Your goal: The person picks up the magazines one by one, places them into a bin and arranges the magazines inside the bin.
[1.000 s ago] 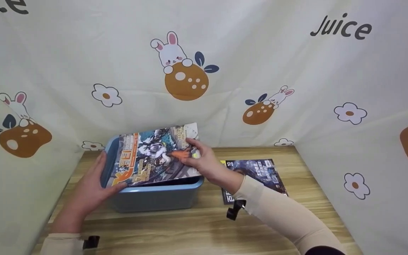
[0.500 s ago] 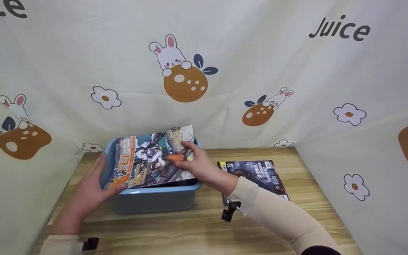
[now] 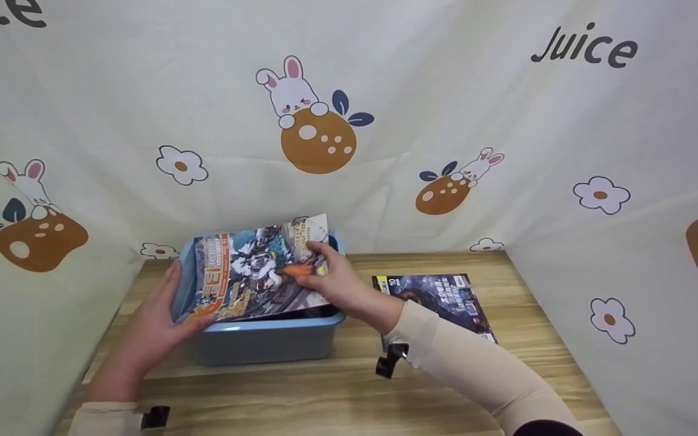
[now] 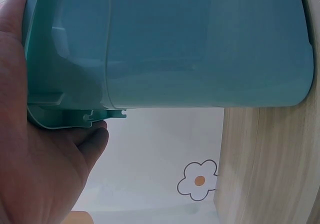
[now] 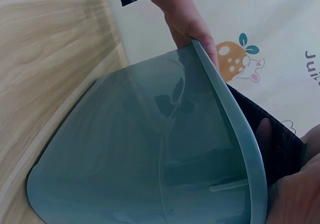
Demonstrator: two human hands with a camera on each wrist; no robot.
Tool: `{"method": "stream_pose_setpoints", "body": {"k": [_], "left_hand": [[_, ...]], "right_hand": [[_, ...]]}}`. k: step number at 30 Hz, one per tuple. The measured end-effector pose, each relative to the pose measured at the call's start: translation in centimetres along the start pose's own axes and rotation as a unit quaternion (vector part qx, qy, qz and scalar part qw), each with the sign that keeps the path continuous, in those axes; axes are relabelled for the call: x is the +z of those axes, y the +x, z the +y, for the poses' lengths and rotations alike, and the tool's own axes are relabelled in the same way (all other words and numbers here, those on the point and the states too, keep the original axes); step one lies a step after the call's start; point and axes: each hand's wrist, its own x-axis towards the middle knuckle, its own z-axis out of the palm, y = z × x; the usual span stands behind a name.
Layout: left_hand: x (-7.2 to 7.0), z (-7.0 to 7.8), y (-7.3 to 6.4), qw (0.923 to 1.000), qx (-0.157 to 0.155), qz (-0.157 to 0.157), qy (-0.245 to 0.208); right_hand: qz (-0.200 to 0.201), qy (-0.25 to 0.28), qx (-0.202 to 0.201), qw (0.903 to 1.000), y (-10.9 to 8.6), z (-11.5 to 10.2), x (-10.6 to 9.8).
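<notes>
A magazine (image 3: 258,266) with an orange title and a robot-like figure on its cover lies tilted in the mouth of a blue plastic bin (image 3: 264,345), its upper part above the rim. My right hand (image 3: 349,287) pinches its right edge, thumb and fingers showing on the cover. In the right wrist view, the magazine's dark underside (image 5: 280,144) rises past the rim, with a finger against it. My left hand (image 3: 149,327) grips the bin's left side near the front corner, thumb along the front rim. The left wrist view shows fingertips (image 4: 95,141) below the rim's handle part.
Right of the bin, a second, dark blue magazine (image 3: 440,297) lies flat on the wooden tabletop (image 3: 300,399), partly behind my right forearm. A pale curtain (image 3: 422,109) printed with rabbits, oranges and flowers encloses the table at the back and sides.
My right hand and the magazine have shifted slightly left and lower, so the magazine's right edge now sits inside the bin's right rim. The left hand keeps its place.
</notes>
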Motion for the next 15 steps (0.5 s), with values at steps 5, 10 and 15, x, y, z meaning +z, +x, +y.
{"method": "stream_pose_setpoints", "body": {"k": [5, 10, 15], "left_hand": [[0.00, 0.13, 0.09, 1.0000, 0.000, 0.002, 0.003], [-0.01, 0.22, 0.09, 1.0000, -0.006, -0.002, 0.004], [0.08, 0.21, 0.03, 1.0000, -0.008, -0.005, 0.003]], "right_hand": [[-0.001, -0.014, -0.002, 0.9999, -0.02, -0.16, 0.03], [-0.003, -0.022, 0.003, 0.9997, -0.19, -0.36, 0.05], [-0.011, -0.041, 0.003, 0.9991, -0.38, -0.33, 0.22]]}}
